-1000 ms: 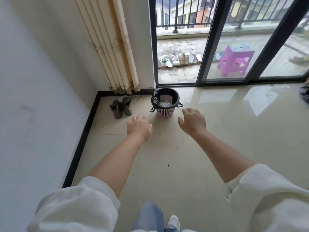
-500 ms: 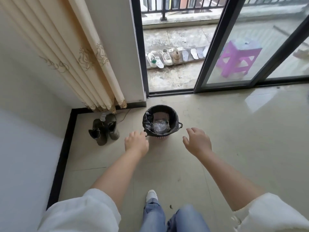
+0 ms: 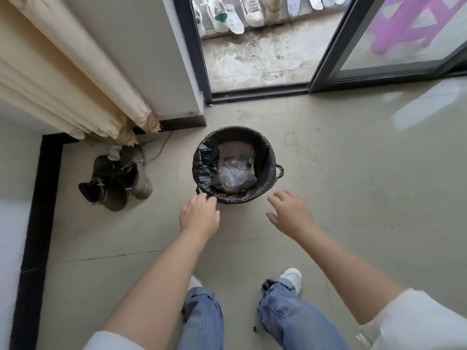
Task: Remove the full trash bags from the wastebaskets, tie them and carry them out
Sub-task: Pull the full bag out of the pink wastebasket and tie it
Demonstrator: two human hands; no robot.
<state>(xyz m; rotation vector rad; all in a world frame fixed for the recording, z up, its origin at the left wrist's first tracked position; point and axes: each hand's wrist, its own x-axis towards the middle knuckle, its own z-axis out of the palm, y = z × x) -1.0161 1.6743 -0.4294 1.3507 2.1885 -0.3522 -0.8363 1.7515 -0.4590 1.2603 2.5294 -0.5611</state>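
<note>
A small round wastebasket [image 3: 274, 170] stands on the tiled floor near the balcony door. A black trash bag [image 3: 204, 170] lines it and is folded over the rim. Clear plastic and paper rubbish [image 3: 233, 173] fills the bottom. My left hand [image 3: 199, 215] reaches down with its fingertips at the bag's near left edge; whether they touch it I cannot tell. My right hand [image 3: 290, 213] hovers with fingers spread and relaxed, just right of the near rim, holding nothing.
A pair of dark boots [image 3: 116, 180] stands left of the basket under a beige curtain [image 3: 75, 92]. A thin cord [image 3: 161, 152] lies on the floor by the wall. The sliding door [image 3: 328, 59] is open onto a balcony with several shoes [image 3: 242, 13] and a purple stool [image 3: 414, 24].
I have stepped closer and the view has tilted down over the basket. Both hands have moved forward and down to its near rim.
</note>
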